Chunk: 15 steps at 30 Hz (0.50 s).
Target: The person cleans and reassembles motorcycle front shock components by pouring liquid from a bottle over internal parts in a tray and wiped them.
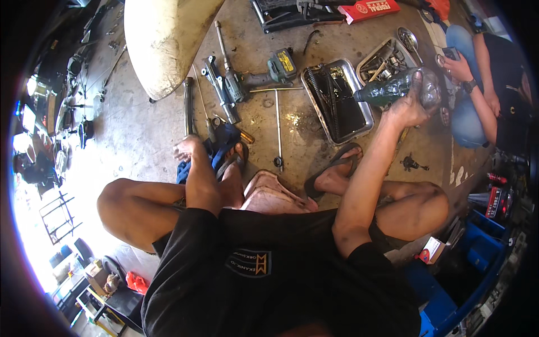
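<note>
My right hand is wrapped round a clear plastic bottle. The bottle lies nearly on its side, its neck pointing left over the rim of a metal tray. Dark liquid and long coil springs are in that tray. My left hand is by the lower end of a dark metal tube, above a dark blue cloth. Its fingers look loosely spread, with nothing visible in them. A T-handle wrench lies between my feet and the tray.
A cordless impact wrench and a blue-grey metal part lie ahead. A second tray holds small parts. A pale body panel juts in from above. A pink panel lies between my legs. Another person sits at right holding a phone.
</note>
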Available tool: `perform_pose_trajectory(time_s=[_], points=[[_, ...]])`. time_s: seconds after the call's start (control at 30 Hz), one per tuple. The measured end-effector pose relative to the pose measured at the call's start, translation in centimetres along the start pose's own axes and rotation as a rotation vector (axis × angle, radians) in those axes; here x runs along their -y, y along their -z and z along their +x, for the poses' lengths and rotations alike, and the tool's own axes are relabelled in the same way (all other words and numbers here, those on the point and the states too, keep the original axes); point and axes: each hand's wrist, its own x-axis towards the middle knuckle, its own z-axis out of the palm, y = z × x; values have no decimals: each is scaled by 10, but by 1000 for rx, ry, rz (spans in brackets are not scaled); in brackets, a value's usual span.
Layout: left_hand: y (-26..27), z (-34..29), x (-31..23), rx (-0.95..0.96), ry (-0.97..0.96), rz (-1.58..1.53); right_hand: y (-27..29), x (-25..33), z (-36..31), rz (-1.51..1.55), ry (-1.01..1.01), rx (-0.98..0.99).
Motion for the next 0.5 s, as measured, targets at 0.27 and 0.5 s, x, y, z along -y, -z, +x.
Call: perform_pose_trajectory(time_s=[0.27, 0.5], points=[[76, -116, -22, 474, -2172, -339, 8, 2, 16, 67, 57, -60], [114, -163, -36, 780, -2074, -302, 34, 1, 44, 31, 83, -94]])
